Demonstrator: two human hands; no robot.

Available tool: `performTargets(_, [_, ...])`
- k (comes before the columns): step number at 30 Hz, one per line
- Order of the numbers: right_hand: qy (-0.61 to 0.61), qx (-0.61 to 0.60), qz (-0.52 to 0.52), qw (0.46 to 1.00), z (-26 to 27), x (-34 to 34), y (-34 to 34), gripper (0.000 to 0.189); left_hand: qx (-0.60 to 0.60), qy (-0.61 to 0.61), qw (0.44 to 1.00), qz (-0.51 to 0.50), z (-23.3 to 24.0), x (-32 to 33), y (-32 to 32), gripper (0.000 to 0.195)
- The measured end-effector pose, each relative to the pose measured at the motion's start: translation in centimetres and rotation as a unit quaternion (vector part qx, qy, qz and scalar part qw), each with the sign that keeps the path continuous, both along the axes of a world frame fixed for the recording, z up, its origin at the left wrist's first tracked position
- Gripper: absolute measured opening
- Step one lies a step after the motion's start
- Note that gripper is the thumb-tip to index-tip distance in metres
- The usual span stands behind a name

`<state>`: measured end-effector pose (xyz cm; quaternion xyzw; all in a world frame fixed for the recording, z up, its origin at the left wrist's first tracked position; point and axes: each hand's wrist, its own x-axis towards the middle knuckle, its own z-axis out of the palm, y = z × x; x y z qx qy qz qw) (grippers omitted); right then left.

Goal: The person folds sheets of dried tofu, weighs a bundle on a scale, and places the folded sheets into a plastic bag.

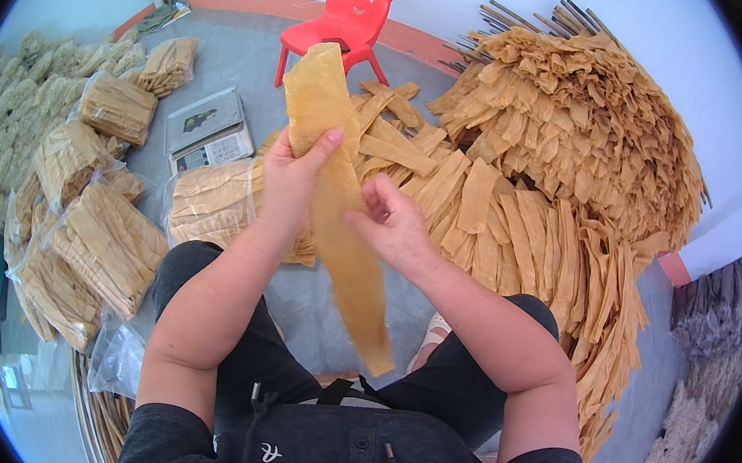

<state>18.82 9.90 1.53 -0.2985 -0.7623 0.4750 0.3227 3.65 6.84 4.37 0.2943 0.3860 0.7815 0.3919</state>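
Observation:
A long, flat amber strip, which looks like dried tofu skin, hangs in front of me, its lower end between my knees. My left hand pinches it in the upper part, thumb on the front face. At the strip's right edge is my right hand, fingers curled and thumb tip over the front face; whether it grips is unclear. Beyond my hands lies a spread of similar loose strips. Left of it, a clear plastic bag of strips rests on the floor, partly behind my left forearm.
A flat weighing scale stands beyond the bag. Several packed bags lie at left, before a pale tangled heap. A red child's chair stands at the back. At right rises a tall pile of strips with rods.

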Motion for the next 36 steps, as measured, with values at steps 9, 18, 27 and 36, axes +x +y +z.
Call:
performTargets(9, [0.116, -0.067, 0.051, 0.990, 0.7, 0.0, 0.7, 0.025, -0.086, -0.070, 0.978, -0.175, 0.4, -0.4, -0.8, 0.034])
performTargets(18, [0.018, 0.138, -0.053, 0.989, 2.2, 1.3, 1.0, 0.022, -0.052, 0.002, 0.978, -0.203, -1.1, 0.3, -0.8, 0.036])
performTargets(27, [0.130, -0.146, 0.139, 0.971, 2.0, 1.9, 2.7, 0.022, -0.079, -0.053, 0.951, -0.295, -0.2, -0.4, -1.5, 0.038])
performTargets(36, [0.071, 0.065, 0.004, 0.995, 1.9, 1.0, 1.6, 0.022, -0.032, 0.108, 0.991, -0.071, 0.5, 1.0, -1.2, 0.036])
